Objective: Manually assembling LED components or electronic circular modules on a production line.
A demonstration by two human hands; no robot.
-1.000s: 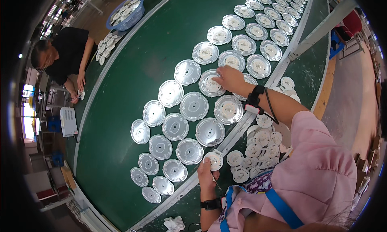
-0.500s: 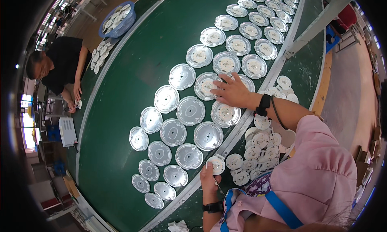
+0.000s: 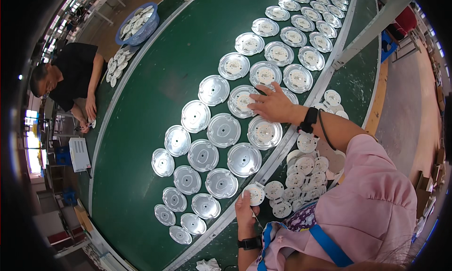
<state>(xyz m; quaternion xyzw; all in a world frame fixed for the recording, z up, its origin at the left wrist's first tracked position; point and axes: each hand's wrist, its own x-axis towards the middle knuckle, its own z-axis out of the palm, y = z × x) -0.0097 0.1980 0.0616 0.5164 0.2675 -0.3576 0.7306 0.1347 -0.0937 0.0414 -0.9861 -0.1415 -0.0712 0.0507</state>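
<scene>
My left hand [image 3: 245, 211] grips a white round LED board [image 3: 254, 194] near the metal edge of the green worktop; a thin wire hangs below it. Fingers spread, my right hand [image 3: 274, 104] rests on a round silver lamp base [image 3: 238, 107] that has a white board seated in its middle. My wrist partly covers another base behind it. Just below that hand lies a base with a board [image 3: 265, 132] in it. Nearer bases, such as this silver one [image 3: 244, 159], are bare with a small dark centre hole.
Loose white boards [image 3: 304, 165] lie piled beside my right forearm. Rows of fitted bases [image 3: 278, 53] run to the far end. A pale post [image 3: 372, 28] stands at the right. Across the worktop, a person [image 3: 75, 78] handles a small piece near a blue basket [image 3: 149, 26] of white discs.
Almost nothing differs. The whole view has shifted very slightly; my right fingers stay on the same base and my left hand keeps the board.
</scene>
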